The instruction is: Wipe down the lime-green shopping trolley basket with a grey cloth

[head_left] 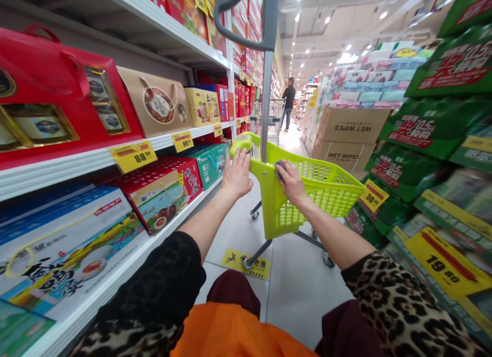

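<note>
A lime-green shopping cart basket [326, 190] on a grey wheeled frame stands in the aisle in front of me. My left hand [237, 175] lies flat on the basket's near left rim, fingers stretched out. My right hand [290, 183] is closed on the near rim beside the grey upright handle post [266, 90], gripping a small dark part there. The basket looks empty inside.
Shelves on the left hold red and blue gift boxes [57, 96] with yellow price tags [133, 156]. Green packs [434, 126] and WET WIPES cartons [351, 125] stack on the right. A person [288, 103] with another cart stands far down the aisle. A yellow floor sticker [246, 263] lies under the cart.
</note>
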Demonstrator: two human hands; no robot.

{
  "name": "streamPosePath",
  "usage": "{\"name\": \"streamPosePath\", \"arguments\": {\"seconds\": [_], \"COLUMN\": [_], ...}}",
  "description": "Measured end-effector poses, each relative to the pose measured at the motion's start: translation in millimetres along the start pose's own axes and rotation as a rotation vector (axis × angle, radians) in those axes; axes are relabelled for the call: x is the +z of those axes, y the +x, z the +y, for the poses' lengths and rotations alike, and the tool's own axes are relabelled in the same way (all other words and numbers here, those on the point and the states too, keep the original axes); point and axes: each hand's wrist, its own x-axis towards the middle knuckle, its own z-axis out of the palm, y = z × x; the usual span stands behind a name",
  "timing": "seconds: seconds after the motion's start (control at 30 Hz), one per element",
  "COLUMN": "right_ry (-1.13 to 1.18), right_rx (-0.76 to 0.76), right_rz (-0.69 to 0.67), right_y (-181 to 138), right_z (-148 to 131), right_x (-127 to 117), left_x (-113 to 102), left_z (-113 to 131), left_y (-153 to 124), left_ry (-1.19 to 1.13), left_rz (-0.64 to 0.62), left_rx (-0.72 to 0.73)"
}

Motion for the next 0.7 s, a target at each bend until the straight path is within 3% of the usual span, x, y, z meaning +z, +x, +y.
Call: {"name": "streamPosePath", "arguments": {"seconds": [0.2, 0.33, 0.47, 0.57, 0.7], "right_ry": [0.009, -0.010, 0.015, 0.008, -0.062], "right_rx": [-0.114, -0.324, -0.462, -0.557, -0.673], "right_rz": [0.030, -0.095, -0.226, -0.277, -0.331], "right_y": [6.4, 24.1, 36.2, 30.3, -2.6], "right_z": [-18.4, -38.5, -41.3, -35.8, -26.8], "right_x": [-12.0, -16.4, -14.8, -10.9, 0.8], "left_x": [5.3, 22.7, 49.1, 66.8, 83.2], "left_z": [-3.9, 1.8, 11.5, 17.5, 26.9], "left_y": [-5.0, -30.2, -61.4, -78.6, -93.8], "left_ry": [-0.025, -0.061, -0.065, -0.056, -0.053], "left_rz": [0.011, 0.057, -0.035, -0.112, -0.187], "left_rx": [0.036, -0.002, 0.015, -0.036, -0.023]}}
